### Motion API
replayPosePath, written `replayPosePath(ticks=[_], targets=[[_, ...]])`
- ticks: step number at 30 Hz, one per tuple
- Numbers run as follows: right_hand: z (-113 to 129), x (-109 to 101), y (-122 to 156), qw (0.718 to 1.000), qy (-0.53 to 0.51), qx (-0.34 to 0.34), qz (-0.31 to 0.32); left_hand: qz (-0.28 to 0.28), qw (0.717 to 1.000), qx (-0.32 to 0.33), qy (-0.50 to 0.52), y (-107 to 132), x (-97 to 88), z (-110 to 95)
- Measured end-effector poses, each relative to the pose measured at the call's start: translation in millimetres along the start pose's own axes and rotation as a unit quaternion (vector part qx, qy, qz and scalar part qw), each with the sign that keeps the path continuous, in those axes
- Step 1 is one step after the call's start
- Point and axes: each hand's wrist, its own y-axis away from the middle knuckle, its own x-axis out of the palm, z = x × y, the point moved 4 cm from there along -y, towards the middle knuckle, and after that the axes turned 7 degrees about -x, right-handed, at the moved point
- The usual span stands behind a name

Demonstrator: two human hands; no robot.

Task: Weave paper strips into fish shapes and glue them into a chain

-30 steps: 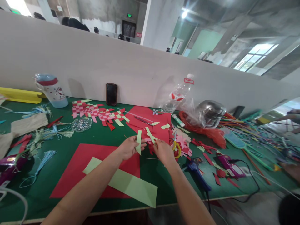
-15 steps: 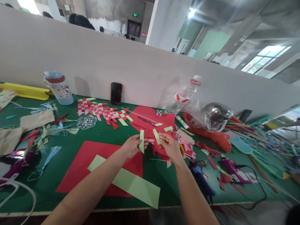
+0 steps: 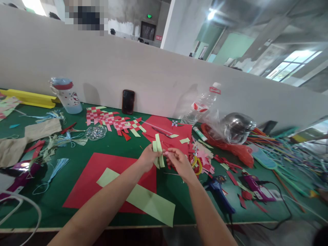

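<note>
My left hand (image 3: 147, 158) is closed on two light green paper strips (image 3: 158, 150) that stand upright side by side. My right hand (image 3: 179, 162) is right next to them, its fingers pinched near the strips and a small pink scrap (image 3: 166, 153). Both hands hover above the green table (image 3: 64, 218), over the edge of a large red paper sheet (image 3: 88, 177) with a long green paper strip (image 3: 143, 200) lying across it. Behind the hands lies another red sheet (image 3: 166, 128) and a heap of red and pink paper scraps (image 3: 202, 160).
Woven red and pink paper pieces (image 3: 110, 121), a phone (image 3: 128, 101) leaning on the wall, a lidded cup (image 3: 66, 95), a plastic bottle (image 3: 201, 106), a steel pot in a bag (image 3: 237, 127), glue guns (image 3: 220, 194) with cables, tassels (image 3: 53, 171) at left.
The two green strips, held apart in separate hands before, have been brought together; my left hand now holds both and my right hand has moved in beside them.
</note>
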Motion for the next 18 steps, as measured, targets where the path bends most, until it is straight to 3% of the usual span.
replayPosePath(ticks=[6,12,18], targets=[[7.4,3.5,-17.6,1.000,-0.003,-0.012,0.012,0.019,1.000,0.001,-0.024,8.5,7.0,1.0],[6.8,5.4,-23.0,0.999,-0.041,-0.016,0.008,-0.002,0.998,-0.063,0.010,12.2,-5.7,-0.9],[11.2,29.0,-15.2,0.994,-0.038,0.005,0.106,0.001,0.997,-0.055,0.048,17.2,-8.4,-11.9]])
